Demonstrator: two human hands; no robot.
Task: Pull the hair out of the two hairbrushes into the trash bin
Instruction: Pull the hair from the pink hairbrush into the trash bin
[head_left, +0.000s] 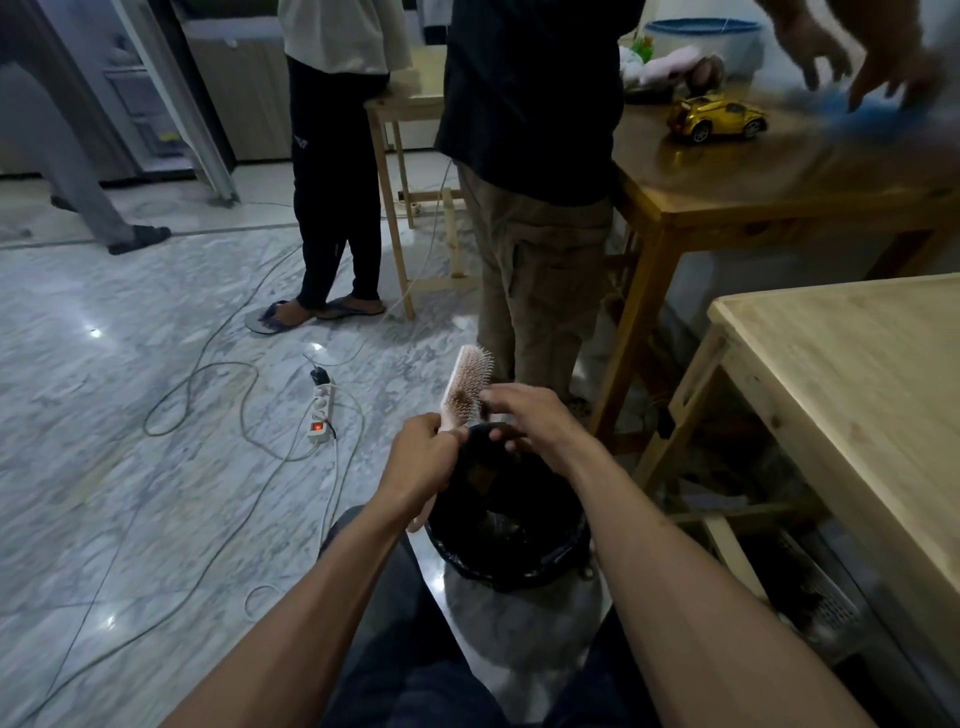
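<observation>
A pink hairbrush (464, 387) stands tilted above the trash bin (511, 556), its bristles facing right. My left hand (418, 460) is wrapped around its handle, whose end pokes out below my wrist. My right hand (524, 418) pinches at the lower bristles, where a dark bit of hair shows between my fingertips. The bin is lined with a black bag and sits on the floor between my knees. Only one hairbrush is in view.
A light wooden table (857, 395) stands at my right, a darker one (769, 171) with a yellow toy car (716, 118) behind it. Two people (530, 156) stand just beyond the bin. A power strip (320, 412) and cables lie on the marble floor at left.
</observation>
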